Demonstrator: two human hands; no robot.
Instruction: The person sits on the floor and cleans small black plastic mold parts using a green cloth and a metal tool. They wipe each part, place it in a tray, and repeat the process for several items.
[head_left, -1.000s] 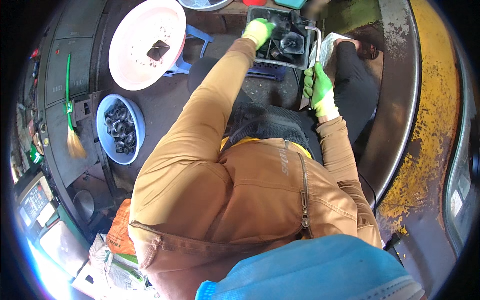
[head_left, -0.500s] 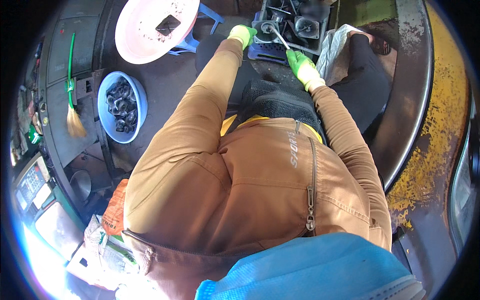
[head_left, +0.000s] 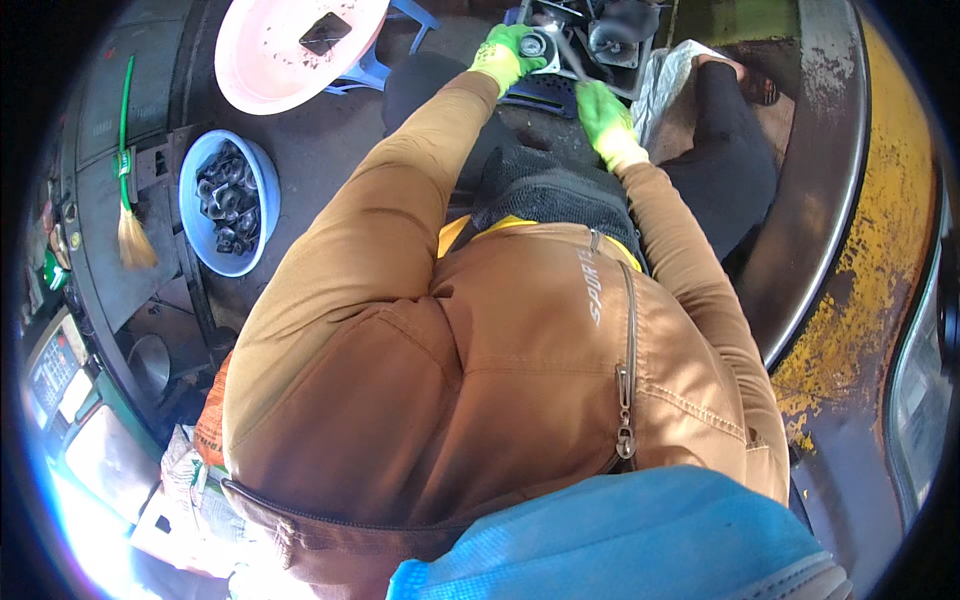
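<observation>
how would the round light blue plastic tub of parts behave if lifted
The round light blue plastic tub is probably heavy, with many black parts piled inside. Its thin-looking rim may flex, and the loose pile could slide if tilted.

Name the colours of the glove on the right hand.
The glove is green with a yellowish cuff, seen best in the head view.

Harsh light way down and left of the left fingers (head_left: 516, 40), blown to white with a blue fringe. Floor (head_left: 335, 150) below-left of them is pretty dim, basin (head_left: 268, 60) left of them bright. Tool (head_left: 571, 56) by the right fingers (head_left: 594, 100) is blurry. Further right, the metal edge (head_left: 840, 235) bows, corners black.
</observation>
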